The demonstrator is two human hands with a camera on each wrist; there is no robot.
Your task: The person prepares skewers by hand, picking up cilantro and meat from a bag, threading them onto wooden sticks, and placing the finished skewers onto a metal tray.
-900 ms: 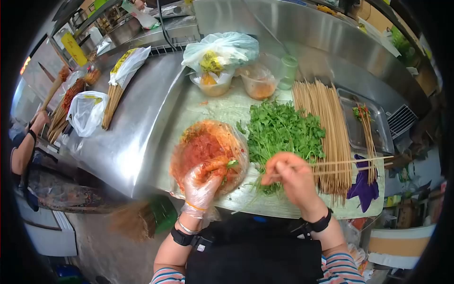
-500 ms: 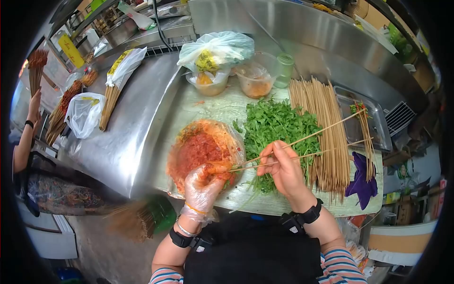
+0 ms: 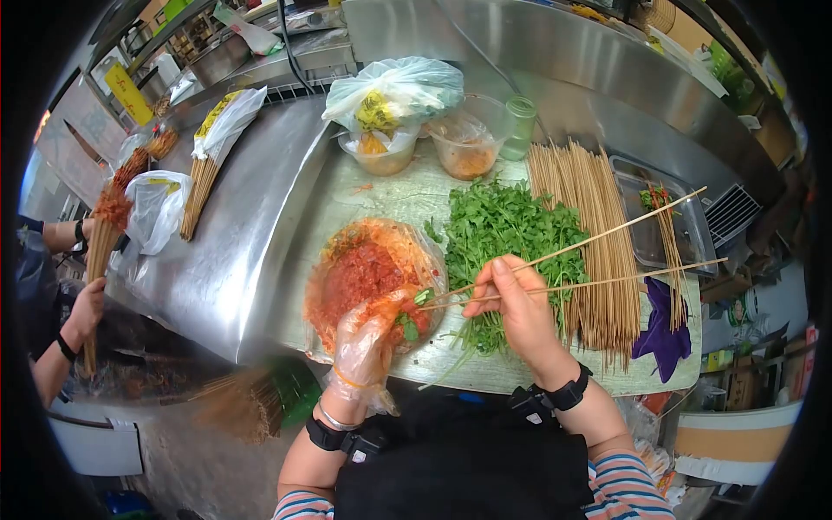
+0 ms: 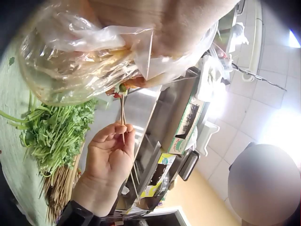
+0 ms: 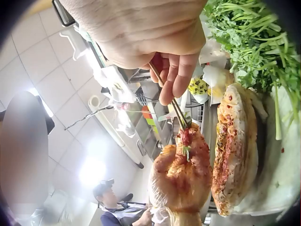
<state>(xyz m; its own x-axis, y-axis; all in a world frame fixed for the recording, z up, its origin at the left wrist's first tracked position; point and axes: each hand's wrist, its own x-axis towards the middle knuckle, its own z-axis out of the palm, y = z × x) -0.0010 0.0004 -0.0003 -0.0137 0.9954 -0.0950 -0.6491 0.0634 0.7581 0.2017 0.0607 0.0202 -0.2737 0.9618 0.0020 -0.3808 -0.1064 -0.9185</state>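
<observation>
My left hand (image 3: 362, 347), in a clear plastic glove smeared red, is over the front edge of a bag-lined bowl (image 3: 432, 251) of red marinated meat (image 3: 357, 276). Its fingers pinch a small red piece of meat (image 5: 186, 137) with green herb leaves (image 3: 407, 327), at the tips of two thin wooden skewers (image 3: 598, 236). My bare right hand (image 3: 517, 308) pinches these skewers between thumb and fingers. Their long ends spread apart to the right. Beneath the right hand lies a heap of leafy green herbs (image 3: 511, 227).
Right of the herbs lie many bare skewers (image 3: 576, 186), a metal tray (image 3: 646, 247) with filled skewers and a purple cloth (image 3: 663, 334). Plastic tubs (image 3: 468, 143) stand behind. At far left another person's hand (image 3: 85, 310) holds a skewer bundle (image 3: 102, 238) by the steel counter (image 3: 234, 208).
My right hand has shifted slightly left, bringing the skewer tips to the left hand's fingers. Green leaves now show there. The other person's bundle was raised, then lowered.
</observation>
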